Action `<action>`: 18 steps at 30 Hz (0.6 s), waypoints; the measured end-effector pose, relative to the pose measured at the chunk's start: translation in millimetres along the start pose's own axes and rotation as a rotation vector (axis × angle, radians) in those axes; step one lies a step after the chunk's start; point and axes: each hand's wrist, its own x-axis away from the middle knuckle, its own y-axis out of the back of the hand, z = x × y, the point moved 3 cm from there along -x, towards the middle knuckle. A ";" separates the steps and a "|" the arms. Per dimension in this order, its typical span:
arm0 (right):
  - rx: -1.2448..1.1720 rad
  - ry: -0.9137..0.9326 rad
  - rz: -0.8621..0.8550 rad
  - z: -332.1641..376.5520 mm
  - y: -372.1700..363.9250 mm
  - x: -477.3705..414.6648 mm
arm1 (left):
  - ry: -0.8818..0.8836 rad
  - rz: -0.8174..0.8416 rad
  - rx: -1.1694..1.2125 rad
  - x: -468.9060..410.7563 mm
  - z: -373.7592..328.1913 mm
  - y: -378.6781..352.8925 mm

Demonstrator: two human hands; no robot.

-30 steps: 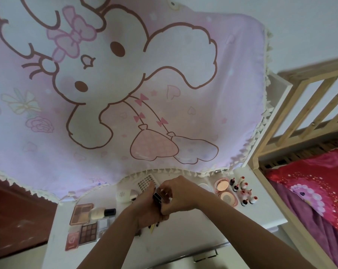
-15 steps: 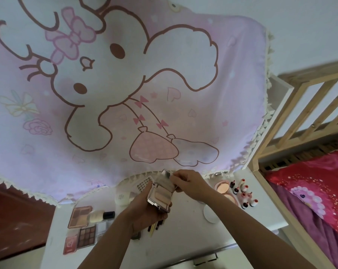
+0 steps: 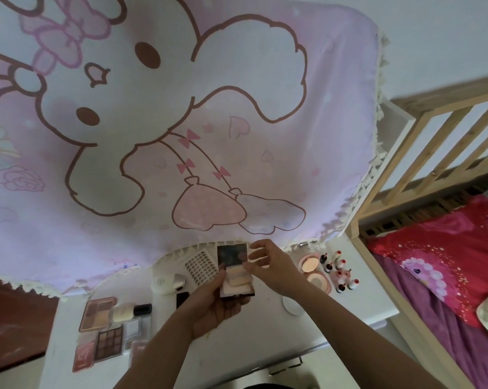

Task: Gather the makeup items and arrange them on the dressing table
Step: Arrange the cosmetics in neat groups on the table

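Note:
An opened square powder compact (image 3: 235, 272), its mirror lid upright, is held from below by my left hand (image 3: 213, 304) above the white dressing table (image 3: 254, 341). My right hand (image 3: 268, 266) hovers at the compact's right edge with fingers spread and loosely bent; whether it touches the lid I cannot tell. Eyeshadow palettes (image 3: 102, 329) lie at the table's left. An open round pink compact (image 3: 313, 269) and several small bottles (image 3: 339, 272) stand at the right. A white round puff (image 3: 292, 304) lies just right of my hands.
A pink cartoon-rabbit cloth (image 3: 181, 122) hangs over the back of the table. A white tube (image 3: 164, 283), a dotted sheet (image 3: 199, 266) and a cream bottle with a black cap (image 3: 130, 311) lie on the table. A wooden bed frame (image 3: 433, 141) with red bedding (image 3: 447, 254) stands to the right.
The compact went from closed between both hands to fully open with the lid upright. My right hand has let go of the lid and drawn slightly right.

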 end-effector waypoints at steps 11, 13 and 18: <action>0.402 0.116 0.080 -3.1 -0.6 -8.0 | 0.105 -0.069 -0.211 -6.9 -6.1 -1.5; 0.370 0.073 0.034 -1.2 2.8 -10.4 | 0.131 -0.059 -0.234 -5.4 -7.3 -1.2; 0.515 0.166 0.013 5.9 -1.4 -14.5 | 0.170 -0.069 -0.342 -2.4 -8.3 -2.4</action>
